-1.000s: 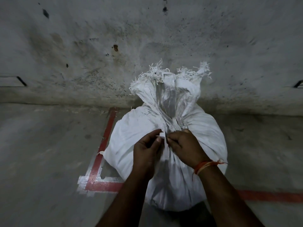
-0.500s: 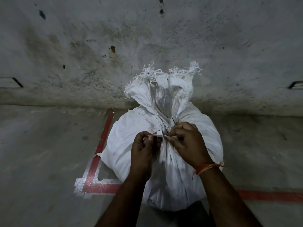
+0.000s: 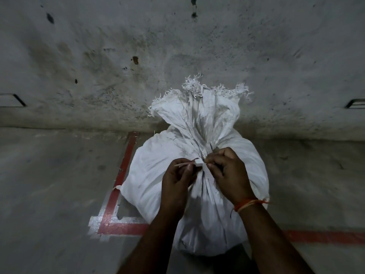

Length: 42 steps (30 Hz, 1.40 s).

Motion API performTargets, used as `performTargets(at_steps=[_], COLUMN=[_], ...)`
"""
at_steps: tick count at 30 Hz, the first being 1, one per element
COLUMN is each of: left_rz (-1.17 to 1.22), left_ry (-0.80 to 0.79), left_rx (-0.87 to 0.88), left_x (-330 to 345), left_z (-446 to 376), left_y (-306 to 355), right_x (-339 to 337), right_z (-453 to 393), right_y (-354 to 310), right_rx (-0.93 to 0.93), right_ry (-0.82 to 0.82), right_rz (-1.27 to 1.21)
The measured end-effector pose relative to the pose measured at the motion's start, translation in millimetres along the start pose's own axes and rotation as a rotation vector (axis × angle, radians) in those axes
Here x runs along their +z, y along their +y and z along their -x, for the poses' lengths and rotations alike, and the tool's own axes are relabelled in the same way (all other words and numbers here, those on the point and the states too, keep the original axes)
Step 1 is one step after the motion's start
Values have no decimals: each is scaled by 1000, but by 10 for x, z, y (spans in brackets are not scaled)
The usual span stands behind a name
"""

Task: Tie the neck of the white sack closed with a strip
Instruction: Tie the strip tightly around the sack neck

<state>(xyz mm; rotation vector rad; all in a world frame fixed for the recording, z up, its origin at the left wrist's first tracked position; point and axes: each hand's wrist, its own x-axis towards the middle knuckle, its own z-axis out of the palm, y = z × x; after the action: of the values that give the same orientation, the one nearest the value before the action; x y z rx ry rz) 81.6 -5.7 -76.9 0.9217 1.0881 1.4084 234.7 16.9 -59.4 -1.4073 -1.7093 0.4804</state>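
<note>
A full white woven sack [image 3: 158, 171] stands on the concrete floor against the wall. Its neck [image 3: 199, 143] is gathered, and the frayed mouth fans out above. A thin pale strip [image 3: 197, 162] runs across the front of the neck. My left hand [image 3: 176, 180] pinches the strip's left end, which sticks out to the left past my fingers. My right hand [image 3: 227, 171] pinches the strip's other side close against the neck. An orange thread is tied around my right wrist. How the strip passes behind the neck is hidden.
A stained concrete wall [image 3: 177, 56] rises right behind the sack. Red painted lines [image 3: 122, 171] with white edging form a corner on the floor at the sack's left and run along the front right.
My hands have drawn slightly apart at the neck, and the strip now shows stretched between them, its left end poking out past my left fingers.
</note>
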Motion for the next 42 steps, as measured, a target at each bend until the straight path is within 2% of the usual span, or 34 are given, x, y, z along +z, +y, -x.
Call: performTargets(at_steps=[12, 16, 19, 22, 25, 30, 34, 39, 42], left_rz=[-218, -210, -225, -235, -257, -327, -187, 166, 295], left_ry=[129, 200, 197, 171, 164, 124, 98, 83, 69], left_rx=[38, -1, 28, 61, 50, 54, 21, -91, -159], left_x=[11, 15, 17, 44, 53, 42, 59, 134, 173], left_z=[-139, -193, -231, -248, -255, -250, -237, -175, -197], left_y=[-346, -391, -401, -398, -426, -442, -428, -327, -280], right_x=[280, 253, 203, 182, 196, 207, 193, 179, 183], right_z=[46, -1, -89, -151, -184, -215, -192, -159, -140], right_y=[225, 186, 81, 23, 36, 54, 133, 140, 162], right_rx=[35, 52, 19, 11, 15, 27, 17, 20, 18], right_ry=[-15, 16, 38, -152, -321, -288, -202, -152, -128], right_rz=[79, 38, 60, 38, 135, 236, 167, 70, 36])
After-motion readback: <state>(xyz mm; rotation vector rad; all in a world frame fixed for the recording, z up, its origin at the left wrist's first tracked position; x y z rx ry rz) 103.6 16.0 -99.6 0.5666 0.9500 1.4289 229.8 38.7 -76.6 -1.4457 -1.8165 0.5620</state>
